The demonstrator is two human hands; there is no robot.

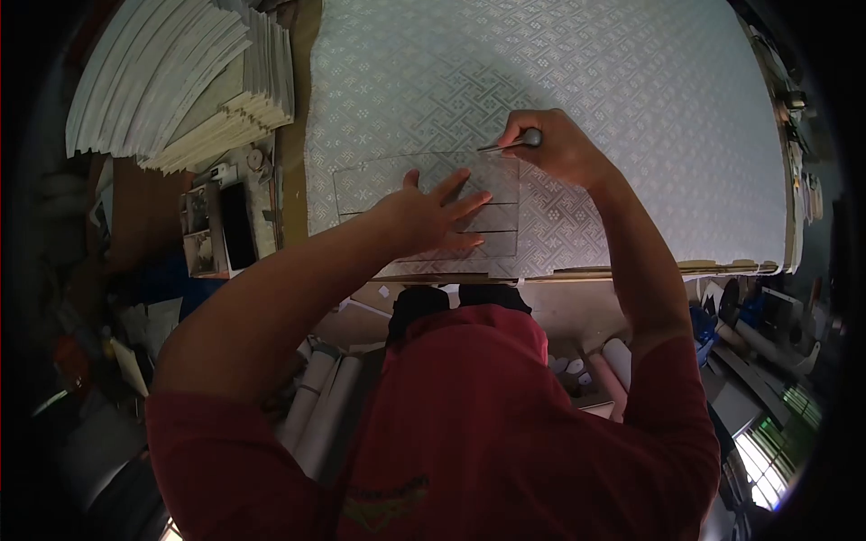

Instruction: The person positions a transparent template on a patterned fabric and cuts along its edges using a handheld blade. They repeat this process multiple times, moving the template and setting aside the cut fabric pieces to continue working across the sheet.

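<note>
My left hand (431, 215) lies flat with spread fingers on a clear rectangular template (361, 191) marked by dark straight lines. Under the template is pale silvery fabric (631, 99) with a woven lattice pattern, spread over the table. Just beyond the template's far edge, my right hand (552, 149) is closed around a small pointed tool (531, 138). The tool's rounded grey end sits at my fingers, and its thin tip points left, right by the template's upper edge. Its exact kind does not show.
Thick stacks of pale sheets (167, 77) stand at the table's left. Below them are a dark phone (236, 225) and a small compartment box (203, 230). Long rolls (316, 397) lean under the table, left of my body. The table's front edge (667, 270) runs before me.
</note>
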